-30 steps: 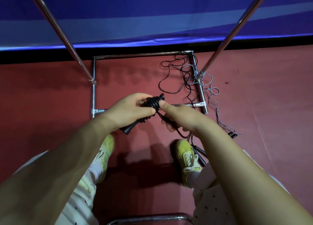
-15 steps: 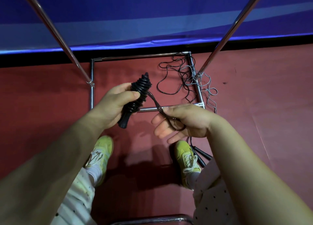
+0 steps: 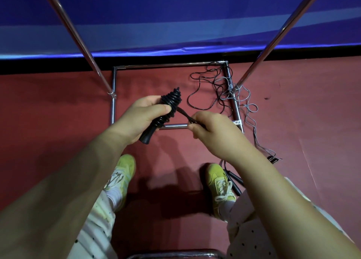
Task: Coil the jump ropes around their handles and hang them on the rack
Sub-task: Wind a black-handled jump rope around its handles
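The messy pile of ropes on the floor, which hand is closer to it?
Right. The right hand pinches the rope end just beside the loose ropes; the left hand, gripping the coiled jump rope, sits farther left of them.

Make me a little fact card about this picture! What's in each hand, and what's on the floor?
left hand: holds the black handles with rope coiled round them
right hand: pinches the loose rope end coming off the coil
floor: red, with loose black and grey ropes lying tangled over the rack
rack: shiny metal frame with two slanted poles
shoes: yellow-green, with two more black handles beside the right one
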The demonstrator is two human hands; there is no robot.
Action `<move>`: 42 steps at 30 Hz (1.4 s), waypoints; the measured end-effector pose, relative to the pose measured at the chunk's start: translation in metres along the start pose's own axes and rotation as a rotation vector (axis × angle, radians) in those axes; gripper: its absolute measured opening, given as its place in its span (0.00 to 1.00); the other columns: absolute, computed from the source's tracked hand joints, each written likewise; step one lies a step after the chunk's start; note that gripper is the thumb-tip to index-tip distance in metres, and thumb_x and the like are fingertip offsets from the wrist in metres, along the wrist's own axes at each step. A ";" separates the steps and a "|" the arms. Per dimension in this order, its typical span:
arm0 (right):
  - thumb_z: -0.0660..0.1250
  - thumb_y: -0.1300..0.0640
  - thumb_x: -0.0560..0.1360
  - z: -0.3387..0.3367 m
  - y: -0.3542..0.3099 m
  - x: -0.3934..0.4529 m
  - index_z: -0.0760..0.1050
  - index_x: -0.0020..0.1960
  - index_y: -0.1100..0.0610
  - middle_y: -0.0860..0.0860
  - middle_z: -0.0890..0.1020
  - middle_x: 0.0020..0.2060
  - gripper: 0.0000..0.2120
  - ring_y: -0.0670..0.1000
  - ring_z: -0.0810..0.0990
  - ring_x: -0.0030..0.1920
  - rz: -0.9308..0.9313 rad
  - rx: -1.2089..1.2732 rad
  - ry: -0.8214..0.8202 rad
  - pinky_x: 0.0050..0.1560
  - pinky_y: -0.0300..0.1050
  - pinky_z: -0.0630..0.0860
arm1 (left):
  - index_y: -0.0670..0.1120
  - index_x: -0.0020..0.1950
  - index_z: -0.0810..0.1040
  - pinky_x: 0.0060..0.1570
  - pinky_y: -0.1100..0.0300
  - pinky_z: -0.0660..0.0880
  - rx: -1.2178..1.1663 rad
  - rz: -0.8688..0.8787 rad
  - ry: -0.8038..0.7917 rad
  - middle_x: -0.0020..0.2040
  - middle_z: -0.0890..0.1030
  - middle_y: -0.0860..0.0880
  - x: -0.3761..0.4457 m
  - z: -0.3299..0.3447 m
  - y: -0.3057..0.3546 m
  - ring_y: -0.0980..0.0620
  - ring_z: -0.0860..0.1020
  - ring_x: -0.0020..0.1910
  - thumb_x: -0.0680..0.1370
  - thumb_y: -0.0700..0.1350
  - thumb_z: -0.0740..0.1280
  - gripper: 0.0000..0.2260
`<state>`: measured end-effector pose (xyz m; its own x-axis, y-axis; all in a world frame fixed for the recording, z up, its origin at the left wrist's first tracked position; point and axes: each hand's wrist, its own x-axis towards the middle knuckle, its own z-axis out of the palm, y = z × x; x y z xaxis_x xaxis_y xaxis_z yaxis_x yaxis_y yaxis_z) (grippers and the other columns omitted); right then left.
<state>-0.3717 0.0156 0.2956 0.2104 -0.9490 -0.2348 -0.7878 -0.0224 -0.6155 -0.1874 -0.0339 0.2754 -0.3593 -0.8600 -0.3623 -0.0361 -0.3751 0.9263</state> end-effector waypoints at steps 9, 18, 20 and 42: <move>0.61 0.50 0.73 -0.004 0.006 0.003 0.78 0.43 0.56 0.52 0.84 0.36 0.11 0.52 0.84 0.38 0.545 1.423 -0.418 0.44 0.51 0.81 | 0.44 0.48 0.77 0.29 0.66 0.73 -0.105 0.038 -0.085 0.33 0.81 0.51 -0.002 0.003 -0.001 0.58 0.78 0.32 0.69 0.41 0.62 0.10; 0.63 0.58 0.69 -0.006 0.000 0.003 0.77 0.35 0.62 0.50 0.80 0.26 0.09 0.49 0.84 0.31 0.632 1.615 -0.398 0.44 0.55 0.80 | 0.45 0.51 0.78 0.42 0.64 0.76 -0.082 0.066 -0.125 0.39 0.83 0.52 -0.003 -0.003 -0.002 0.57 0.80 0.39 0.69 0.40 0.64 0.12; 0.65 0.59 0.69 -0.008 0.000 0.003 0.76 0.35 0.60 0.48 0.77 0.26 0.05 0.46 0.82 0.28 0.626 1.632 -0.395 0.45 0.55 0.81 | 0.45 0.51 0.78 0.39 0.65 0.76 -0.090 0.070 -0.109 0.37 0.83 0.52 -0.003 -0.004 0.001 0.57 0.80 0.37 0.69 0.40 0.63 0.12; 0.55 0.61 0.82 0.014 -0.020 -0.001 0.77 0.44 0.60 0.48 0.60 0.26 0.14 0.45 0.57 0.23 0.294 1.159 0.060 0.22 0.33 0.58 | 0.47 0.54 0.73 0.39 0.65 0.76 0.179 -0.015 -0.064 0.44 0.80 0.50 0.002 -0.004 -0.006 0.57 0.78 0.41 0.67 0.40 0.72 0.17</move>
<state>-0.3484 0.0212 0.2979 0.0584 -0.8842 -0.4634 0.1961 0.4653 -0.8632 -0.1837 -0.0348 0.2684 -0.4161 -0.8286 -0.3746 -0.2050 -0.3158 0.9264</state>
